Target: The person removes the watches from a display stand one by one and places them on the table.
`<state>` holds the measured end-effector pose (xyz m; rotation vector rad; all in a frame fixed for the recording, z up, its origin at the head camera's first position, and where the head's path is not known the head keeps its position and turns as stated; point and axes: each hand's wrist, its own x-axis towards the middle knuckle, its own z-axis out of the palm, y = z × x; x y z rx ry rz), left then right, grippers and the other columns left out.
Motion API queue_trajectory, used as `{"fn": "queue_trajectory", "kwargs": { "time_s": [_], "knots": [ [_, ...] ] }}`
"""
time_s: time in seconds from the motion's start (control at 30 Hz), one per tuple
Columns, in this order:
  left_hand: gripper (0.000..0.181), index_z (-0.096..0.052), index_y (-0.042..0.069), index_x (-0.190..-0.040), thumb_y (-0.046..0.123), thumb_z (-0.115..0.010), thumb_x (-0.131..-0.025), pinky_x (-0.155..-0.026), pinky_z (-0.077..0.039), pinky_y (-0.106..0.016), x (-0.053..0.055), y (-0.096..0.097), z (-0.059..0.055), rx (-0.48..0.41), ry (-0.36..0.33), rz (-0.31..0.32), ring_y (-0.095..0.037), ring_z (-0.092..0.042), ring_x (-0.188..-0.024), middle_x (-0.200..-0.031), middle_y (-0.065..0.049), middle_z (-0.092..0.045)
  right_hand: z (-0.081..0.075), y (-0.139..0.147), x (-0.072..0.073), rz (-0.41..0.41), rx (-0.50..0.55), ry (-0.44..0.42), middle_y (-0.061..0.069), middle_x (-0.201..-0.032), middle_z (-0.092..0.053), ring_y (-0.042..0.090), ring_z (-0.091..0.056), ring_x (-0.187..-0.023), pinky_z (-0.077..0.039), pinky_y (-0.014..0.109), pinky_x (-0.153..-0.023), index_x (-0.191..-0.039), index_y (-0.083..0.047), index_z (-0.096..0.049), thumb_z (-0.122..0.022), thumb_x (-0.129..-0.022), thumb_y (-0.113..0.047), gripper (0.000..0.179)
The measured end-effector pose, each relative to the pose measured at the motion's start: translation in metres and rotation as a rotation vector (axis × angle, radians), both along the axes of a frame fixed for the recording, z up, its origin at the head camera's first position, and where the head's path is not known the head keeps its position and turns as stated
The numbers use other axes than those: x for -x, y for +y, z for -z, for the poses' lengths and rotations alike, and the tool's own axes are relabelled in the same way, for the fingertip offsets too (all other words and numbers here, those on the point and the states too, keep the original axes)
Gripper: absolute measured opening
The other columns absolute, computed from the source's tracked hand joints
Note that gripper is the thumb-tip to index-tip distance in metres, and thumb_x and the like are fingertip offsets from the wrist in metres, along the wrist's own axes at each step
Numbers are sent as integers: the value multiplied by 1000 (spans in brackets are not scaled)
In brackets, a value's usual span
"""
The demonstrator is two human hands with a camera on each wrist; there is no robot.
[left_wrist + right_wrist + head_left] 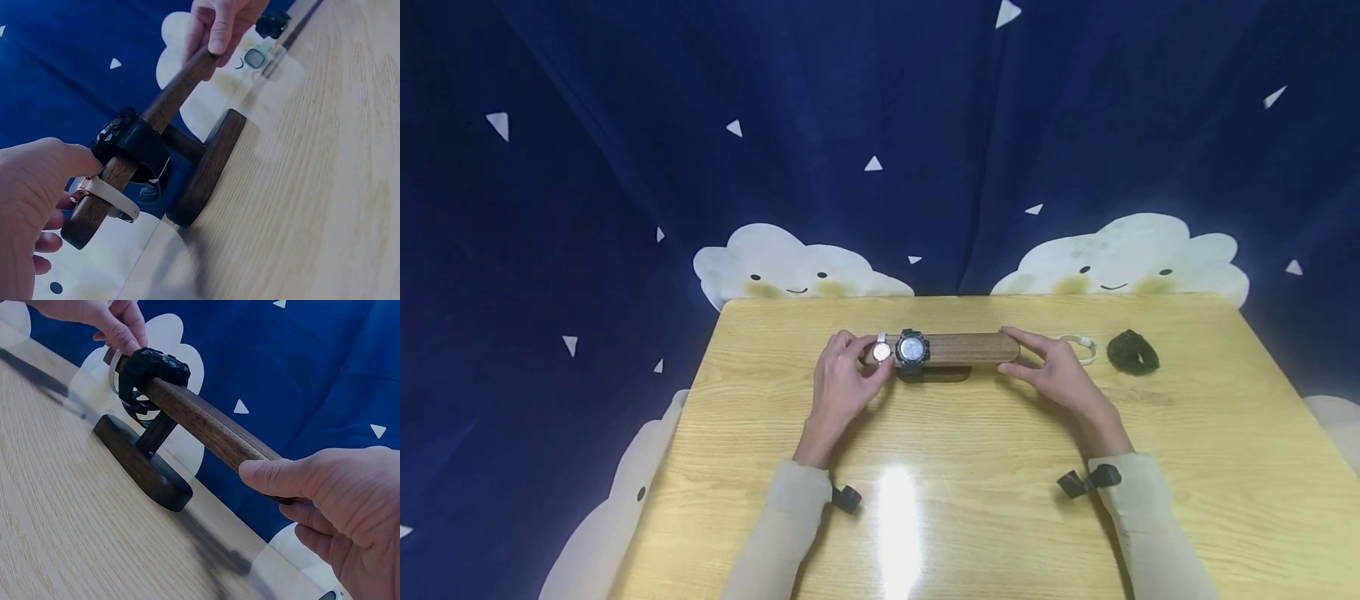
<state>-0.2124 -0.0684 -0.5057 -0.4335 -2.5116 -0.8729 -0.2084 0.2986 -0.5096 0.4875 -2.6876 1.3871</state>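
Observation:
A wooden T-shaped watch stand point(970, 348) holds two watches on its bar. Around the bar's left end sits a small round-faced watch with a white strap point(112, 195). Beside it is a chunky black digital watch point(912, 348). My left hand point(841, 379) pinches the small white-strapped watch, thumb at its near edge and fingers at the far side. With thumb and fingers, my right hand point(337, 506) grips the bar's right end. The stand's dark foot point(147, 465) rests on the table below.
On the wooden table point(985, 483), a white-strapped watch point(1082, 346) with a squarish face lies just right of my right hand. Farther right is a looped black watch-like item point(1132, 352). A dark blue curtain point(880, 100) with cloud prints hangs behind the table's far edge.

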Motion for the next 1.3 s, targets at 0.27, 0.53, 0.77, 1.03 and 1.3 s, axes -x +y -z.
{"fn": "queue_trajectory", "kwargs": {
  "time_s": [0.27,0.53,0.77,1.03,1.3],
  "knots": [
    [41,-78,8,-115,34,-85,-85,-65,-46,-28,0,0,0,-1,14,0,-15,-50,-77,-88,0,-58,1,0,1,-6,9,2,19,-142,-62,43,-52,-138,-40,60,-115,-146,-6,-61,-85,-89,-16,63],
    [39,-79,8,-114,34,-84,-85,-64,-46,-28,-1,0,-1,-3,14,-9,-15,-50,-76,-87,0,-58,1,-1,1,4,-1,-18,20,-143,-62,46,-51,-139,-39,61,-116,-147,-8,-61,-86,-89,-19,64],
    [39,-79,9,-114,33,-85,-84,-65,-46,-29,-1,1,-1,-5,7,-20,-15,-51,-75,-87,0,-58,2,-1,1,10,6,-18,19,-143,-62,45,-52,-138,-39,61,-115,-146,-8,-61,-86,-88,-16,64],
    [37,-79,7,-112,29,-86,-83,-65,-47,-29,-2,5,0,-25,33,-21,-15,-51,-74,-84,-3,-60,1,0,0,2,14,-8,21,-143,-62,46,-52,-137,-40,61,-114,-146,-5,-61,-86,-87,-12,64],
    [37,-77,6,-113,27,-85,-83,-65,-49,-28,-2,7,2,-6,31,-31,-16,-53,-75,-85,-1,-60,1,-1,1,7,10,-3,20,-141,-63,44,-53,-137,-40,61,-115,-145,-8,-62,-86,-88,-15,62]
  ]
}}
